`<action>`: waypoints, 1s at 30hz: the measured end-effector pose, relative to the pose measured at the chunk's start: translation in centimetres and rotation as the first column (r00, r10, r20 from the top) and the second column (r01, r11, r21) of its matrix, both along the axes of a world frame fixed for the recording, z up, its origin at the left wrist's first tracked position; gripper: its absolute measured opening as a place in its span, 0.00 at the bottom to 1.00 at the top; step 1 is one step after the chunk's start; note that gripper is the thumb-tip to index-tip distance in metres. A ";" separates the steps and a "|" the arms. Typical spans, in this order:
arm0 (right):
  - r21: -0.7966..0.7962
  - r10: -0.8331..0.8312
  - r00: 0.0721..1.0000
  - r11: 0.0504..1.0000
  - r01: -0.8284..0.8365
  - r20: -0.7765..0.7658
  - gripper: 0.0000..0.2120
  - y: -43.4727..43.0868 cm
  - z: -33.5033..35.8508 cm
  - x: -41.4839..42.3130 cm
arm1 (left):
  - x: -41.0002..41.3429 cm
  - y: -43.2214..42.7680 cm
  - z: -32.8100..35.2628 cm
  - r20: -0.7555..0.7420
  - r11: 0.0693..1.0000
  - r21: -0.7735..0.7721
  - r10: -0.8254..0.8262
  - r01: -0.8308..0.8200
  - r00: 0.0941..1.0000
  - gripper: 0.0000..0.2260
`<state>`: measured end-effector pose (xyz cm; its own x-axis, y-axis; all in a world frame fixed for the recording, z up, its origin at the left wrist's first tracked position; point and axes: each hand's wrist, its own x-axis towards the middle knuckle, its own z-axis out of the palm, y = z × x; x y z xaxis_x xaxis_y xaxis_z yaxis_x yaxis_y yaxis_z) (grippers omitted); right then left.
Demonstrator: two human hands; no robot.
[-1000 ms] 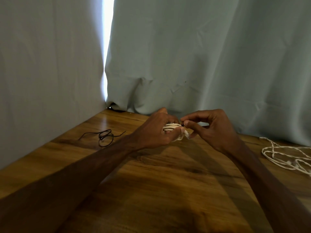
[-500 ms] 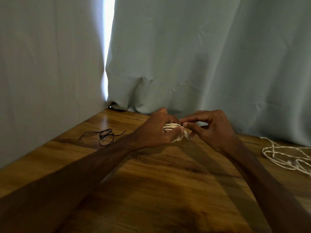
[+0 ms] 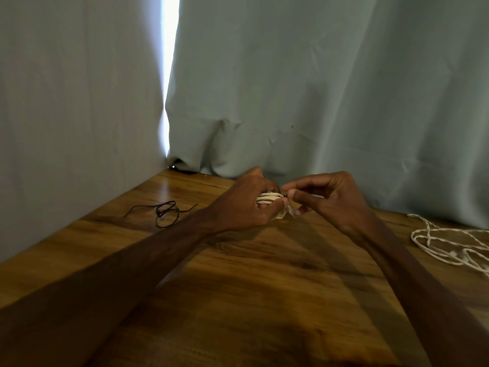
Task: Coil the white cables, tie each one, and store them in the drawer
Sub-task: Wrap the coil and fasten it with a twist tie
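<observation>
Glossy wood table [image 3: 238, 287]; curtain [image 3: 317, 88] prob. matt cloth.

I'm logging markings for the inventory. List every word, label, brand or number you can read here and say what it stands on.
None: no text can be read anywhere in the head view.
The coiled white cable in the left hand, the loose white cable, the black cord, the wooden table and the curtain show no lettering.

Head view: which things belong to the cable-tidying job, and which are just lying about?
Job: coiled white cable, gripped by the left hand and pinched by the right hand; loose white cable, not yet coiled.
Lying about: black cord, untouched, purpose unclear; wooden table; curtain.
</observation>
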<state>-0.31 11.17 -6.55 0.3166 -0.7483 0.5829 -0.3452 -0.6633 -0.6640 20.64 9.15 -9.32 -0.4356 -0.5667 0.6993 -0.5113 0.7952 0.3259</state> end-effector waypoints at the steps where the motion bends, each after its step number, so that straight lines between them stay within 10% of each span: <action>1: 0.018 0.002 1.000 1.000 -0.003 0.012 0.08 0.0 0.0 0.0 | 0.0 0.0 0.0 0.004 1.000 0.001 -0.001 0.001 1.000 0.07; 30: 0.276 -0.053 0.999 0.960 0.050 0.004 0.10 0.8 0.7 -1.0 | -0.5 -0.6 -0.6 0.073 0.998 -0.041 -0.042 0.045 0.996 0.10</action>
<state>-1.36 12.01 -5.81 0.2676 -0.8958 0.3549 -0.3653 -0.4352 -0.8229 20.16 8.56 -9.96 -0.5094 -0.5167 0.6881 -0.4973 0.8294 0.2547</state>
